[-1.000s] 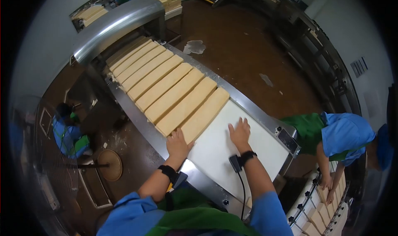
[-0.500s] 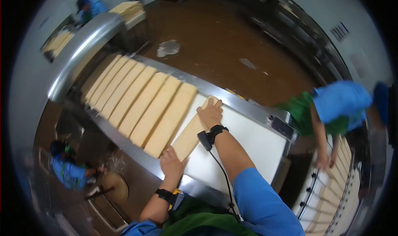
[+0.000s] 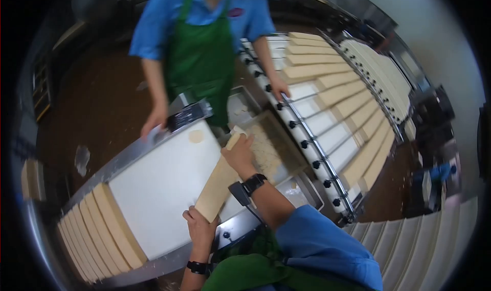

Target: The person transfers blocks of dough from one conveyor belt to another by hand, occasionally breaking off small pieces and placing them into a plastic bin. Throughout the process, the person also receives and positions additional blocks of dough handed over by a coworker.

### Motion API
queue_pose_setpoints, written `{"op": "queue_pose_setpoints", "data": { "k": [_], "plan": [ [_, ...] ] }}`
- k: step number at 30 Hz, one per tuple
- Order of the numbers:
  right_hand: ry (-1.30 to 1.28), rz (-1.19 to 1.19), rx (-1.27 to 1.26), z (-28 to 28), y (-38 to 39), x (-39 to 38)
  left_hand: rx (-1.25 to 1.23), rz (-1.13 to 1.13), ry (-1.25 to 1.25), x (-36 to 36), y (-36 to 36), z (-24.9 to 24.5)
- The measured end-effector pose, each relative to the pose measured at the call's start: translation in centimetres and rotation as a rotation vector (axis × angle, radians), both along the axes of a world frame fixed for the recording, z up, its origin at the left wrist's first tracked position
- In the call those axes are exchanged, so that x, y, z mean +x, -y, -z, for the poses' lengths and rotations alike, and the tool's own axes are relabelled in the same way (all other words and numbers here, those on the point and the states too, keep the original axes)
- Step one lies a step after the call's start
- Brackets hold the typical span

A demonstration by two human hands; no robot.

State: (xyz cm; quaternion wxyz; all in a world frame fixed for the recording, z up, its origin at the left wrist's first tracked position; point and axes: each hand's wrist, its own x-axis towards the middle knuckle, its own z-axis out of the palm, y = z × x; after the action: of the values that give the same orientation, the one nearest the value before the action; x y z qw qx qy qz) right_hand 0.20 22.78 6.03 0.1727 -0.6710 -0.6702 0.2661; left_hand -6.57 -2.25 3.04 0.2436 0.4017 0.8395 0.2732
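Observation:
Between my two hands is one long pale-yellow slab, which looks like dough or cheese. My left hand grips its near end, and my right hand is wrapped over the far end. The slab lies tilted across the end of a white conveyor belt, its far end overlapping a tray of scraps in this view. Each wrist wears a black strap, the right one with a small device and cable. Several similar slabs lie side by side on the belt at the left.
Across the belt stands a co-worker in a green apron, one hand near the belt's edge, the other on a rail. A second conveyor at the right carries several slabs between thin rods. A scrap tray sits between the conveyors.
My view has swung to the right. Both hands have carried the slab away from the row toward the belt's end. The co-worker and second conveyor now appear closer.

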Motion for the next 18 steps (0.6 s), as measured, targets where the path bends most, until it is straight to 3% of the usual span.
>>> {"op": "queue_pose_setpoints", "data": {
  "k": [2, 4, 5, 8, 13, 15, 18],
  "plan": [
    [-0.086, 0.089, 0.052, -1.4, -1.4, 6.5, 0.191, 0.041, -0.143, 2.9, -2.5, -0.7],
    [-0.244, 0.176, 0.163, -2.9, -2.2, 13.7, 0.223, 0.116, -0.046, 5.7, -5.4, -3.4],
    [-0.191, 0.231, 0.236, -3.2, -3.0, 17.5, 0.247, 0.151, 0.054, 7.3, -7.0, -4.8],
    [-0.166, 0.441, 0.279, -6.5, -4.2, 27.7, 0.446, 0.359, -0.013, 12.3, -11.2, -7.0],
    [0.146, 0.524, 0.017, -7.5, -8.6, 42.5, 0.541, 0.717, 0.117, 20.5, -16.2, -11.4],
    [0.395, 0.331, -0.147, -5.4, -11.6, 47.0, 0.411, 0.930, 0.345, 23.0, -17.7, -12.0],
    [0.483, 0.326, -0.111, -4.2, -15.8, 50.5, 0.445, 0.967, 0.295, 26.1, -19.9, -11.9]
  ]
}}
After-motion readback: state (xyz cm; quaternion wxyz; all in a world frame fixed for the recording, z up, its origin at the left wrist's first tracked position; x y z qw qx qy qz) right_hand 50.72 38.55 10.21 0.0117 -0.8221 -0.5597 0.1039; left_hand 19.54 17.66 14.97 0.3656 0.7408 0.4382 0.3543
